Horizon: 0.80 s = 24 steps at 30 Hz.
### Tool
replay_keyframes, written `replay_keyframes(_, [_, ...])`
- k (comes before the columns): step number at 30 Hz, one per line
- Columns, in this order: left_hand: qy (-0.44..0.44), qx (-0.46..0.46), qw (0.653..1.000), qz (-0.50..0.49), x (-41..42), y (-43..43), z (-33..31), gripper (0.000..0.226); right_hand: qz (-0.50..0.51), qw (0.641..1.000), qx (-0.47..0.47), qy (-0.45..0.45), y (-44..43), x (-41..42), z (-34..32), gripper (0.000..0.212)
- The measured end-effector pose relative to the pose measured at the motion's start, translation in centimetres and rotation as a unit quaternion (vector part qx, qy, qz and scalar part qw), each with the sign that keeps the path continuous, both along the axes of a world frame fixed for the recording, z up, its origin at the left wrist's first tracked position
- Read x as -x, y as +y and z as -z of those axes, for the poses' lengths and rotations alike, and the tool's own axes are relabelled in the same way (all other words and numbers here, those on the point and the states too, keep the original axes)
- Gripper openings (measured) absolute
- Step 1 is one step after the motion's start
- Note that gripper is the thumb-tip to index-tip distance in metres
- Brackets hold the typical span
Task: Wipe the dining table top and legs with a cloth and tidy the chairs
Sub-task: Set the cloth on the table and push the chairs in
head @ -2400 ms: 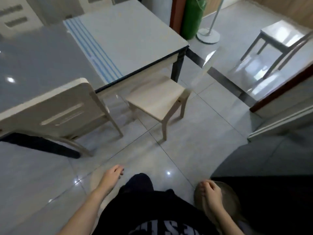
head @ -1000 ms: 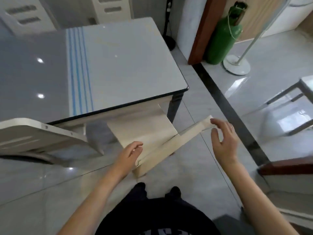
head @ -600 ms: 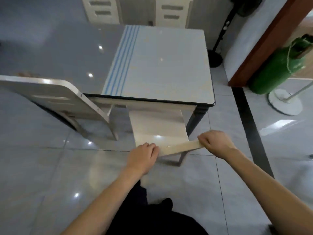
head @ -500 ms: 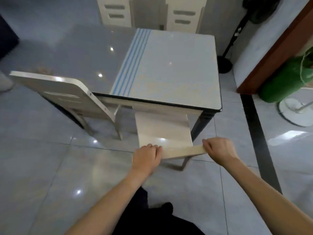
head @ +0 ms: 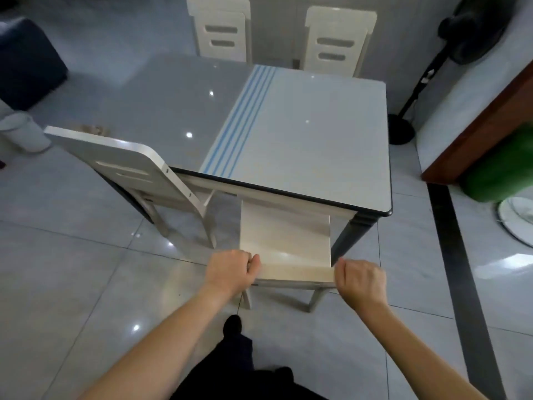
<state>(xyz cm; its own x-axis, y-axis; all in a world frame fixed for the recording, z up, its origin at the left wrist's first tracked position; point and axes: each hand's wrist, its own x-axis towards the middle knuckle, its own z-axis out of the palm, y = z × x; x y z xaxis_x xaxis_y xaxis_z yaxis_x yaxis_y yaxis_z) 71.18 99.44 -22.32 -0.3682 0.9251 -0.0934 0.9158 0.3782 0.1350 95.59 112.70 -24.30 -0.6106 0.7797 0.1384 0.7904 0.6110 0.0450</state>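
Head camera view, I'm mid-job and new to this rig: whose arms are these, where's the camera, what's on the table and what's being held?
No machine here: a person works bare-handed, and the single camera sits on their head, looking forward and down, so both arms enter from the bottom. The left grip and right grip are that person's hands. Each curls round an end of the top rail of a pale chair, whose seat sits partly under the dining table. The glossy top shows blue stripes and a small brownish patch near its left edge, too blurred to name. A second chair stands to its left; two far chairs stand across the table. No cloth is in view.
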Motion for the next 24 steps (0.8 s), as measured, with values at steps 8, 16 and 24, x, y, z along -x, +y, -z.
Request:
replay_keyframes(8, [0.024, 0.013, 1.000, 0.009, 7.1, 3.1, -0.2, 0.051, 0.050, 0.996, 0.013, 0.067, 0.3, 6.1, -0.2, 0.055])
replay_keyframes(16, [0.003, -0.030, 0.998, 0.061, 12.6, 6.5, 0.7, 0.061, 0.083, 0.995, 0.034, 0.045, 2.6, 10.5, -0.3, 0.052])
replay_keyframes(24, [0.009, -0.038, 0.995, 0.087, 16.8, 11.2, 1.1, 0.064, 0.113, 0.993, 0.009, 0.036, 5.7, 14.4, -0.7, 0.046])
